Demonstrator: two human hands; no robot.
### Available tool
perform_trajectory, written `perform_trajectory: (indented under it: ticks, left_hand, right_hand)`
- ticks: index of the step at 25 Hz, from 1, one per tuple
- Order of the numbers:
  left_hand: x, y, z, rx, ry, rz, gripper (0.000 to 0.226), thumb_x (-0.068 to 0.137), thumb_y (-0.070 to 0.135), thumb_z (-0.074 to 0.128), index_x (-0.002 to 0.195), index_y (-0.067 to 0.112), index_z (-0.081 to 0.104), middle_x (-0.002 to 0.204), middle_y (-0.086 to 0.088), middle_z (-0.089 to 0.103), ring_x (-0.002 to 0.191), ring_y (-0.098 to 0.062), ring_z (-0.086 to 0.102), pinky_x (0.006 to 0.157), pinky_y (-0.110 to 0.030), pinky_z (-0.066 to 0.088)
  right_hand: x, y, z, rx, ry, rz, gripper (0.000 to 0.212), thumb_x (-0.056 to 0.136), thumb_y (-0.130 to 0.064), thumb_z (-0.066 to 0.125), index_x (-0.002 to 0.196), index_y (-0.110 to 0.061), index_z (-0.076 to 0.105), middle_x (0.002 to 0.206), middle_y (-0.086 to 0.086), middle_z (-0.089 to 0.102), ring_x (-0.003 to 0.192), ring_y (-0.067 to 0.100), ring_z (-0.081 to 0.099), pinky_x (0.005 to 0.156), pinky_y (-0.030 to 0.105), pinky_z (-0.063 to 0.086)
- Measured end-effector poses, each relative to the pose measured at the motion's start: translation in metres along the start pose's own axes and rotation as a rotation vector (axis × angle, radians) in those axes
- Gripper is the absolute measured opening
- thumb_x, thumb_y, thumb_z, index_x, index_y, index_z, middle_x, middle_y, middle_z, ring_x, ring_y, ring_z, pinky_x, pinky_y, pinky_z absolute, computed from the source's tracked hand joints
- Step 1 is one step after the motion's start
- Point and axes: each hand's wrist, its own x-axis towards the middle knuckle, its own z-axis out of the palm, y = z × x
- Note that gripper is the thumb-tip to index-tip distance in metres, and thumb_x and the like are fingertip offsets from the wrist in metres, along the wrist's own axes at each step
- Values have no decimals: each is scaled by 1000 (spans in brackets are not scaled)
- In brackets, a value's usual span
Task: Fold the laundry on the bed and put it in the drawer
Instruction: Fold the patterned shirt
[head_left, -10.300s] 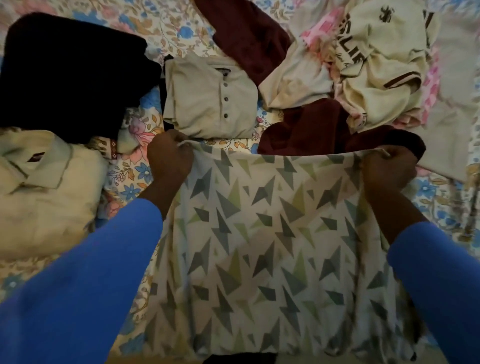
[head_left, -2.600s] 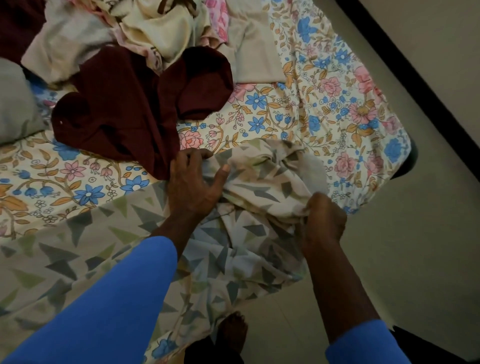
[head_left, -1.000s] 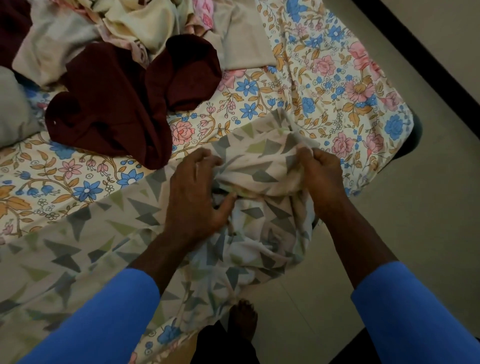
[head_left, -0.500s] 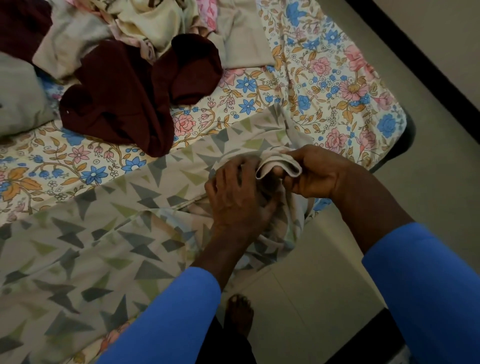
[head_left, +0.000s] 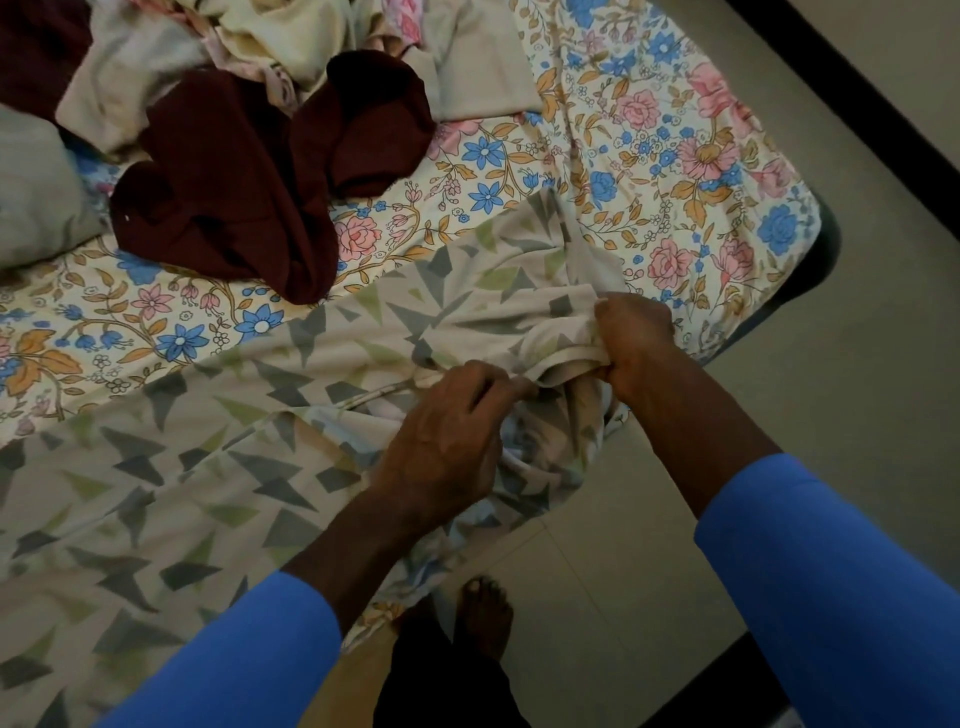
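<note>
Both hands grip the triangle-print cloth (head_left: 208, 467) at the near right corner of the bed (head_left: 675, 156). The left hand (head_left: 447, 441) pinches its hem with curled fingers, and the right hand (head_left: 634, 338) clamps a bunched fold just to the right. Half a second ago the hands touched; now they are apart, with the hem stretched between them. A maroon garment (head_left: 234, 182) lies far left.
</note>
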Motion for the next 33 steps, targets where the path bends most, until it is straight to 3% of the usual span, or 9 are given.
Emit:
perform_trajectory:
  ticks: [5,8,10,12,16,22,25,28,33]
  left_hand:
    - [-30,-4,1,-170,320,-538,19,91,6,70,105,16,63,100,6,55,86,-10,56,76,-14,45]
    - [-31,-9,6,-208,298,-587,21,92,4,70,108,16,64,104,6,57,89,-4,55,78,-12,49]
    - [-28,-13,9,-234,282,-625,30,90,6,69,118,16,65,109,3,59,92,-9,60,80,-25,56]
    - [-26,-20,12,-238,260,-651,42,88,9,70,128,19,62,111,2,60,93,-15,63,80,-35,58]
    - [-22,-32,12,-236,221,-664,54,86,24,74,136,26,55,107,5,62,90,-16,64,80,-36,56]
    - [-18,-34,12,-210,219,-653,55,89,25,74,141,31,57,106,4,57,90,-9,55,79,-25,43]
    - [-20,-37,13,-220,184,-660,58,88,26,75,142,37,56,108,5,55,91,-13,57,80,-32,49]
    - [-22,-41,14,-238,188,-658,60,84,30,78,139,41,57,104,7,55,88,-12,57,79,-34,52]
    - [-23,-44,16,-254,206,-634,62,82,35,81,138,30,56,106,7,57,88,-11,57,74,-26,44]
  right_hand:
    - [-25,22,-5,-23,156,-41,50,89,-39,71,128,-23,44,123,5,56,105,25,60,94,46,57]
    - [-69,55,0,-309,367,-286,29,90,-46,69,106,-30,51,124,2,57,107,23,60,95,48,54]
    - [-93,74,10,-454,195,-394,21,88,-53,63,96,-34,62,107,-5,64,99,19,63,92,49,55]
    - [-99,89,21,-543,32,-383,37,86,-49,63,118,-30,65,113,-2,59,106,22,59,94,45,53]
    - [-85,94,33,-372,94,-429,53,85,-43,71,134,-30,54,123,0,54,115,23,57,94,42,52]
    - [-73,99,33,-465,-32,-511,34,81,-54,73,106,-31,69,97,-10,71,93,15,67,80,38,57]
    - [-66,83,30,-170,-302,-321,31,84,-37,82,108,-23,67,77,-8,68,63,14,64,56,33,55]
    - [-71,68,28,90,-506,-29,21,90,-22,80,93,-13,62,53,-1,42,42,15,32,42,23,27]
    - [-88,75,3,-351,-496,-189,36,87,-42,82,92,-7,74,59,-3,59,42,7,48,41,23,37]
